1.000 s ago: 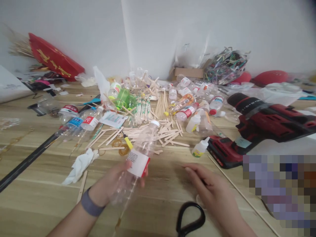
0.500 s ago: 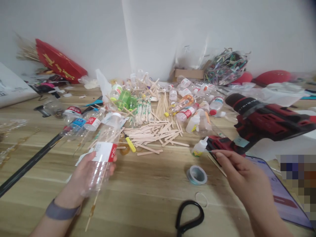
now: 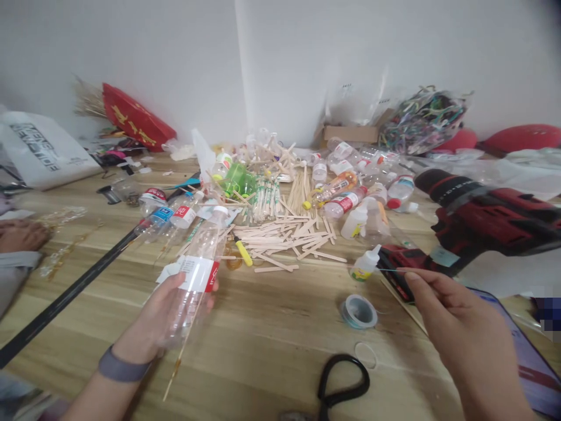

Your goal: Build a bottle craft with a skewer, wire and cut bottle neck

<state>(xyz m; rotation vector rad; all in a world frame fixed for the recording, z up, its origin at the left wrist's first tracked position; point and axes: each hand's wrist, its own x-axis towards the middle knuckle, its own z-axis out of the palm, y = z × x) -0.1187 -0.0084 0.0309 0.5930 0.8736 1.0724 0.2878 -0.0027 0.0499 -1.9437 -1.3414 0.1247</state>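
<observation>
My left hand (image 3: 164, 313) is wrapped around a clear plastic bottle (image 3: 205, 245) with a white and red label. The bottle leans, cap end up and away from me. A thin wooden stick (image 3: 173, 374) runs along its side and sticks out below the base, with an amber band around it. My right hand (image 3: 460, 327) pinches a thin pale thread (image 3: 392, 270) between thumb and forefinger. The thread stretches leftward from the fingertips, and its far end is too fine to follow. Just left of this hand stands a small white glue bottle (image 3: 364, 266).
A red and black cordless drill (image 3: 473, 219) stands at right, beside a phone (image 3: 526, 356). Nearer are a spool (image 3: 359, 311) and black-handled scissors (image 3: 344, 380). Wooden sticks (image 3: 284, 237) lie mid-table, with more bottles behind. Another person's hand (image 3: 21, 235) rests at far left.
The view has swung left, so everything sits farther right, and another person's hand has come into view. Both hands keep their holds; the thread is still stretched from my right fingertips.
</observation>
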